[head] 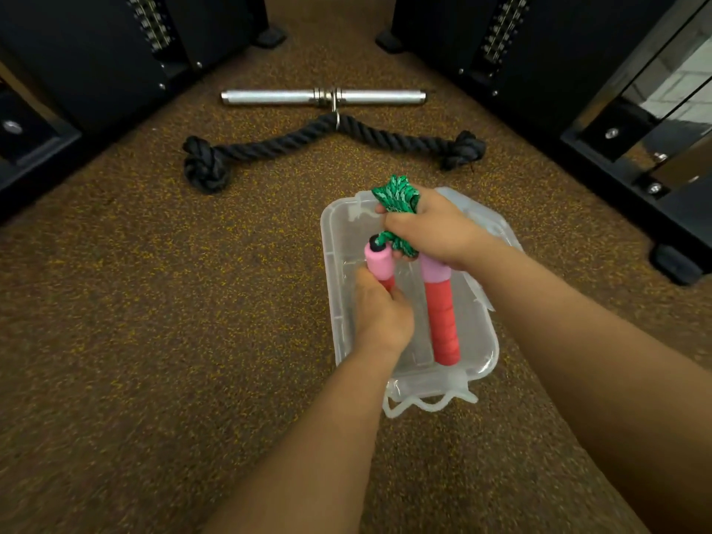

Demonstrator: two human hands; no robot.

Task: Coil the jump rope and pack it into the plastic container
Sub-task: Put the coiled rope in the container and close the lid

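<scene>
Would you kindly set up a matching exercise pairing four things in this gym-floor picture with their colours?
Things:
1. coiled jump rope cord
2. thick knotted rope
3. bar
4. plastic container

Colours:
A. clear
B. black
C. green patterned
D. silver

Pairs: 1-C, 2-B, 3-D, 4-A

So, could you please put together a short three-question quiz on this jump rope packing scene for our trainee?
1. True or false: the right hand grips the bundled green rope.
2. What does the left hand hold?
A. the metal bar
B. a pink and red handle
C. the black rope
3. Over which object are both hands working?

Key
1. True.
2. B.
3. The clear plastic container on the floor, with the other handle pointing down into it.
</scene>
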